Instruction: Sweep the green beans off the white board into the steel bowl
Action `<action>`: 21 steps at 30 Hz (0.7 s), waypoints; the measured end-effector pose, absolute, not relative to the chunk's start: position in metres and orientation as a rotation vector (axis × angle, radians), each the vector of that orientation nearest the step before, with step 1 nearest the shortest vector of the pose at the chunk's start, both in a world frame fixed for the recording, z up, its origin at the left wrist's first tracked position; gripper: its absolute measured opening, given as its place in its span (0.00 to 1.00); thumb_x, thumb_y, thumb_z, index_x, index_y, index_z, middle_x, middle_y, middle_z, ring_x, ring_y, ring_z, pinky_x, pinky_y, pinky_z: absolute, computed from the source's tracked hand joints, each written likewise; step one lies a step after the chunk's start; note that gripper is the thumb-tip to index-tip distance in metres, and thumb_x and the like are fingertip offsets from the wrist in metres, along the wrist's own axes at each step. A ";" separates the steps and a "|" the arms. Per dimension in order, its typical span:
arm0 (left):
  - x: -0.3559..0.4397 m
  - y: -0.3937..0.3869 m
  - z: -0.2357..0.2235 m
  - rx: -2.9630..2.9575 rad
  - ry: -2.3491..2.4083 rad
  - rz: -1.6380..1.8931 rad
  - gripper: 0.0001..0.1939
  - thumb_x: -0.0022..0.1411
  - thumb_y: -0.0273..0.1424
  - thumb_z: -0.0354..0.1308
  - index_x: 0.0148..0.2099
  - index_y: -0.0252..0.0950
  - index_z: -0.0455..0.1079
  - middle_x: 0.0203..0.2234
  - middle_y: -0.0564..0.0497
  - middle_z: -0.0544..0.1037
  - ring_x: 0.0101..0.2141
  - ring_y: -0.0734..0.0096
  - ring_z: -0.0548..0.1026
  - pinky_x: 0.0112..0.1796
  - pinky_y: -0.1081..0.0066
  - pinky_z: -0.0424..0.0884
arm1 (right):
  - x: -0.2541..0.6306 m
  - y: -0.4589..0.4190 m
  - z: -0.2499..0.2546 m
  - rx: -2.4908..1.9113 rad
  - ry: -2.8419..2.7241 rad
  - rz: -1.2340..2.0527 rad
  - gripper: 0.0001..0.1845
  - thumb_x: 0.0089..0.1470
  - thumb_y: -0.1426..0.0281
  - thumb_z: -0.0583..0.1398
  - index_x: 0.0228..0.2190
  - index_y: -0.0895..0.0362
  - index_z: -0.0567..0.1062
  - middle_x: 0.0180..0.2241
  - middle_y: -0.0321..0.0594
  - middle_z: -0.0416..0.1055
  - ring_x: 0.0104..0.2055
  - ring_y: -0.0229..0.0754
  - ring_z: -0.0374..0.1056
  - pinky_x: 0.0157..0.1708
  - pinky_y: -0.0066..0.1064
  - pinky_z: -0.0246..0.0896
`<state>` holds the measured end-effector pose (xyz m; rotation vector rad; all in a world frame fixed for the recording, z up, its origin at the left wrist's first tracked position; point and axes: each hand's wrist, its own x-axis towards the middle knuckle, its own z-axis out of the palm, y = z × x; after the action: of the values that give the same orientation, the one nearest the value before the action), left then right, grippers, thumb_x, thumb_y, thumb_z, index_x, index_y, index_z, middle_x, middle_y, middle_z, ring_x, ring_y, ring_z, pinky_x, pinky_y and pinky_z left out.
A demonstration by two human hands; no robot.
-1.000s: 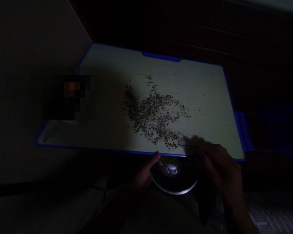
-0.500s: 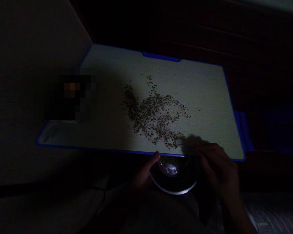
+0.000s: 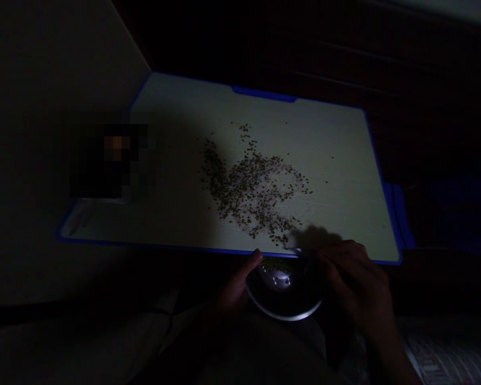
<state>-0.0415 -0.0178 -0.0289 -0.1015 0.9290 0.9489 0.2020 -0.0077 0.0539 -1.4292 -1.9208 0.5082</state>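
Small dark-green beans, like mung beans (image 3: 244,182), lie scattered over the middle of a pale board (image 3: 336,128) with a blue rim. Just below the board's near edge is a shiny metal bowl (image 3: 291,315), with green beans visible under that edge. My left hand (image 3: 238,283) grips the bowl's left side, its thumb up against the board's edge; its other fingers are hidden. My right hand (image 3: 356,278) is closed on a thin metal utensil, apparently a spoon (image 3: 296,249), whose tip lies at the near edge beside the lowest beans.
A pixelated dark patch (image 3: 108,160) covers something at the board's left end. A blue part (image 3: 398,214) juts out at the board's right side. Striped fabric (image 3: 452,358) lies at lower right. The surroundings are very dark.
My right hand has drawn the spoon slightly down toward me, from the lowest beans to the board's near edge. My left hand and the bowl stay nearly in place.
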 end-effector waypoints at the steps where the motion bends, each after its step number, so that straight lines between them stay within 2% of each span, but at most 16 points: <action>1: -0.042 -0.018 -0.028 -0.098 0.924 0.950 0.38 0.60 0.42 0.86 0.68 0.37 0.82 0.66 0.40 0.88 0.75 0.35 0.73 0.78 0.44 0.62 | 0.203 -0.008 0.054 -1.433 -1.918 0.509 0.10 0.73 0.71 0.66 0.50 0.47 0.87 0.43 0.38 0.88 0.44 0.46 0.82 0.46 0.45 0.74; 5: -0.043 -0.020 -0.028 -0.080 0.889 0.949 0.36 0.63 0.41 0.84 0.69 0.39 0.82 0.64 0.40 0.89 0.77 0.38 0.72 0.80 0.46 0.57 | 0.204 -0.008 0.053 -1.471 -1.901 0.505 0.10 0.73 0.70 0.66 0.49 0.48 0.88 0.43 0.38 0.88 0.44 0.47 0.82 0.47 0.46 0.75; 11: -0.040 -0.017 -0.032 -0.092 0.861 0.941 0.35 0.64 0.41 0.83 0.68 0.36 0.82 0.60 0.37 0.91 0.75 0.35 0.74 0.79 0.41 0.58 | 0.199 -0.006 0.057 -1.480 -1.894 0.491 0.09 0.73 0.70 0.65 0.47 0.49 0.88 0.42 0.39 0.88 0.43 0.47 0.83 0.44 0.45 0.76; 17: -0.040 -0.018 -0.036 -0.093 0.879 0.983 0.39 0.65 0.38 0.83 0.73 0.39 0.78 0.64 0.39 0.89 0.75 0.35 0.75 0.78 0.40 0.61 | 0.195 -0.003 0.058 -1.468 -1.907 0.442 0.10 0.74 0.69 0.65 0.49 0.49 0.88 0.43 0.39 0.88 0.43 0.47 0.83 0.44 0.46 0.76; 21: -0.043 -0.020 -0.033 -0.083 0.891 0.996 0.38 0.68 0.38 0.81 0.75 0.40 0.76 0.65 0.40 0.88 0.76 0.37 0.73 0.78 0.42 0.61 | 0.195 -0.004 0.056 -1.461 -1.926 0.438 0.10 0.74 0.70 0.65 0.49 0.48 0.87 0.42 0.38 0.88 0.43 0.47 0.82 0.45 0.45 0.74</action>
<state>-0.0431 -0.0197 -0.0327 -0.0832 0.8910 0.9956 0.1955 -0.0042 0.0564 -1.4614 -1.9256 0.4377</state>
